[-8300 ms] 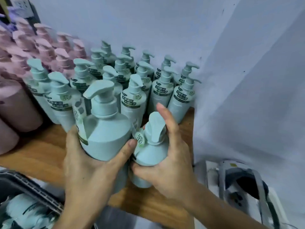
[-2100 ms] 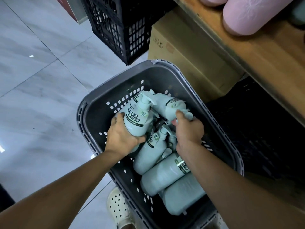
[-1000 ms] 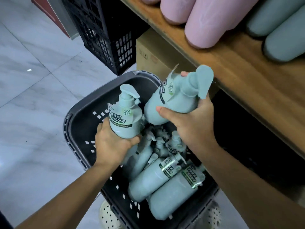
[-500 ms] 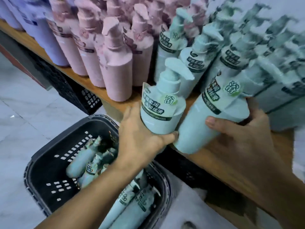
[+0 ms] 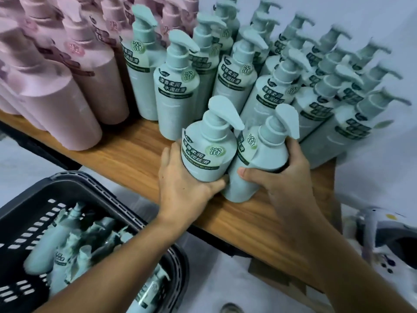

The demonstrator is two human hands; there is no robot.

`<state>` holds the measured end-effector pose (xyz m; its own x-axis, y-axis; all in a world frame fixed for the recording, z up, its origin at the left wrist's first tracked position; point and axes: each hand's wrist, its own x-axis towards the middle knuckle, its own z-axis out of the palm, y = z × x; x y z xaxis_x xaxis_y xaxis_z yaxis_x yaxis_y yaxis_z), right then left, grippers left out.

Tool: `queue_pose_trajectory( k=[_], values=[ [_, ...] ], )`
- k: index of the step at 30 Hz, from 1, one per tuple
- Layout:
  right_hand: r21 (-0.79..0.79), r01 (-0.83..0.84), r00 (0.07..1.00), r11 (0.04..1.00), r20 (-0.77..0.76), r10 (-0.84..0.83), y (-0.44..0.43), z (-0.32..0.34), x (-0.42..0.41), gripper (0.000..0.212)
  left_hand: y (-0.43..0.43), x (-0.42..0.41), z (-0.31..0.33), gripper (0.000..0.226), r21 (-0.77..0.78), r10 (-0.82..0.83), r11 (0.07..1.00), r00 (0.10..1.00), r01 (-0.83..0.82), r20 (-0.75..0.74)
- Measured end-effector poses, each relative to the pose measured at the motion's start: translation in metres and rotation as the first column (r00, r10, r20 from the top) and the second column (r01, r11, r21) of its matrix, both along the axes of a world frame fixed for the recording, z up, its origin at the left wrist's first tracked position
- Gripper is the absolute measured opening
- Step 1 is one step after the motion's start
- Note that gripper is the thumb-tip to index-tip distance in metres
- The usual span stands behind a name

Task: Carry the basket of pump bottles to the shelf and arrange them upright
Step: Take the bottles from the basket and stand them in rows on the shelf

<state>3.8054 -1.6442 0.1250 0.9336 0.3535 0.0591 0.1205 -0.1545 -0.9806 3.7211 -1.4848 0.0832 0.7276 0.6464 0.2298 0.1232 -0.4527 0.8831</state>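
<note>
My left hand (image 5: 182,186) grips a pale green pump bottle (image 5: 207,147), upright over the front of the wooden shelf (image 5: 135,150). My right hand (image 5: 284,177) grips a second green pump bottle (image 5: 257,159) right beside it, tilted slightly, its base at the shelf board. The two bottles touch each other. Behind them stand several green pump bottles (image 5: 176,86) in rows. The dark grey basket (image 5: 90,188) sits at lower left on the floor, with several more green bottles (image 5: 52,245) lying in it.
Pink pump bottles (image 5: 67,86) fill the shelf's left side. A white wall (image 5: 372,154) closes the shelf on the right. A white and black object (image 5: 383,236) lies below at right. A bare strip of shelf board runs along the front.
Both hands have carried their bottles from the basket up to the shelf and brought them down upright in front of the green rows. The view has swung right.
</note>
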Motion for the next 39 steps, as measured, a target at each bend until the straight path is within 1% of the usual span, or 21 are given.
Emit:
queue_pose_trajectory(
  k=[2, 4, 6, 8, 10, 12, 13, 14, 15, 17, 20, 21, 23, 26, 28, 29, 30, 32, 34, 36, 39],
  values=[
    [0.014, -0.043, 0.999, 0.999, -0.022, 0.043, -0.009, -0.005, 0.006, 0.079, -0.003, 0.002, -0.007, 0.081, 0.045, -0.043, 0.998, 0.999, 0.042, 0.012],
    [0.039, -0.076, 0.994, 0.996, -0.081, 0.079, -0.017, -0.009, 0.01, 0.081, -0.006, 0.0, -0.015, 0.086, 0.069, -0.068, 0.995, 0.998, 0.068, 0.001],
    [0.051, -0.121, 0.985, 0.991, -0.12, 0.126, -0.022, -0.01, 0.012, 0.085, -0.007, -0.002, -0.019, 0.089, 0.065, -0.074, 0.995, 0.997, 0.074, -0.007],
    [0.027, -0.147, 0.98, 0.989, -0.131, 0.149, -0.026, -0.009, 0.01, 0.092, -0.008, -0.002, -0.02, 0.092, 0.055, -0.092, 0.994, 0.996, 0.093, -0.021],
    [-0.023, -0.102, 0.99, 0.994, -0.099, 0.099, -0.026, -0.009, 0.0, 0.102, -0.009, -0.004, -0.017, 0.103, 0.034, -0.11, 0.993, 0.992, 0.112, -0.055],
    [-0.118, 0.08, 0.997, 0.99, 0.009, -0.079, -0.02, -0.011, -0.017, 0.112, -0.011, -0.01, -0.013, 0.115, 0.013, -0.091, 0.996, 0.991, 0.093, -0.099],
    [-0.151, 0.181, 0.982, 0.972, 0.074, -0.171, -0.013, -0.01, -0.026, 0.114, -0.012, -0.015, -0.013, 0.115, 0.022, -0.069, 0.997, 0.992, 0.072, -0.109],
    [-0.18, 0.263, 0.962, 0.948, 0.124, -0.243, -0.006, -0.01, -0.033, 0.116, -0.012, -0.021, -0.013, 0.11, 0.044, -0.052, 0.997, 0.992, 0.058, -0.114],
    [-0.198, 0.324, 0.942, 0.925, 0.157, -0.296, 0.002, -0.01, -0.037, 0.116, -0.011, -0.025, -0.014, 0.103, 0.069, -0.049, 0.996, 0.993, 0.057, -0.111],
    [-0.198, 0.386, 0.915, 0.901, 0.207, -0.346, 0.009, -0.01, -0.038, 0.11, -0.009, -0.03, -0.017, 0.092, 0.086, -0.073, 0.993, 0.993, 0.081, -0.097],
    [-0.201, 0.379, 0.903, 0.903, 0.294, -0.314, 0.008, -0.012, -0.03, 0.092, 0.0, -0.02, -0.012, 0.087, 0.072, -0.084, 0.993, 0.991, 0.092, -0.107],
    [-0.199, 0.36, 0.91, 0.912, 0.291, -0.295, 0.006, -0.014, -0.027, 0.089, 0.002, -0.014, -0.01, 0.087, 0.079, -0.082, 0.993, 0.99, 0.092, -0.115],
    [-0.179, 0.295, 0.942, 0.939, 0.222, -0.253, 0.004, -0.015, -0.02, 0.092, 0.006, 0.002, -0.006, 0.087, 0.094, -0.088, 0.99, 0.988, 0.1, -0.131],
    [-0.181, 0.166, 0.981, 0.969, 0.134, -0.143, 0.0, -0.011, -0.006, 0.093, 0.01, 0.025, -0.002, 0.087, 0.09, -0.074, 0.992, 0.982, 0.091, -0.172],
    [-0.227, 0.092, 0.99, 0.97, 0.122, -0.066, -0.001, -0.009, -0.001, 0.098, 0.01, 0.033, 0.0, 0.086, 0.103, -0.058, 0.992, 0.98, 0.079, -0.188],
    [-0.25, 0.088, 0.989, 0.964, 0.135, -0.055, -0.001, -0.009, -0.001, 0.101, 0.009, 0.035, 0.0, 0.086, 0.114, -0.045, 0.991, 0.979, 0.068, -0.197],
    [-0.27, 0.113, 0.985, 0.956, 0.158, -0.071, 0.0, -0.01, -0.003, 0.104, 0.008, 0.035, -0.001, 0.087, 0.124, -0.023, 0.991, 0.978, 0.05, -0.208],
    [-0.305, 0.217, 0.966, 0.927, 0.201, -0.16, 0.002, -0.014, -0.009, 0.106, 0.006, 0.032, -0.002, 0.085, 0.137, 0.025, 0.991, 0.973, 0.006, -0.229],
    [-0.33, 0.292, 0.95, 0.898, 0.213, -0.23, 0.003, -0.016, -0.011, 0.11, 0.005, 0.029, -0.003, 0.082, 0.153, 0.031, 0.988, 0.97, 0.007, -0.243],
    [-0.35, 0.308, 0.944, 0.885, 0.227, -0.239, 0.004, -0.017, -0.009, 0.107, 0.005, 0.031, -0.004, 0.077, 0.17, 0.021, 0.985, 0.967, 0.023, -0.253],
    [-0.346, 0.313, 0.94, 0.884, 0.247, -0.236, 0.008, -0.016, -0.007, 0.1, 0.006, 0.039, -0.002, 0.075, 0.136, 0.014, 0.991, 0.965, 0.022, -0.263]
  ],
)
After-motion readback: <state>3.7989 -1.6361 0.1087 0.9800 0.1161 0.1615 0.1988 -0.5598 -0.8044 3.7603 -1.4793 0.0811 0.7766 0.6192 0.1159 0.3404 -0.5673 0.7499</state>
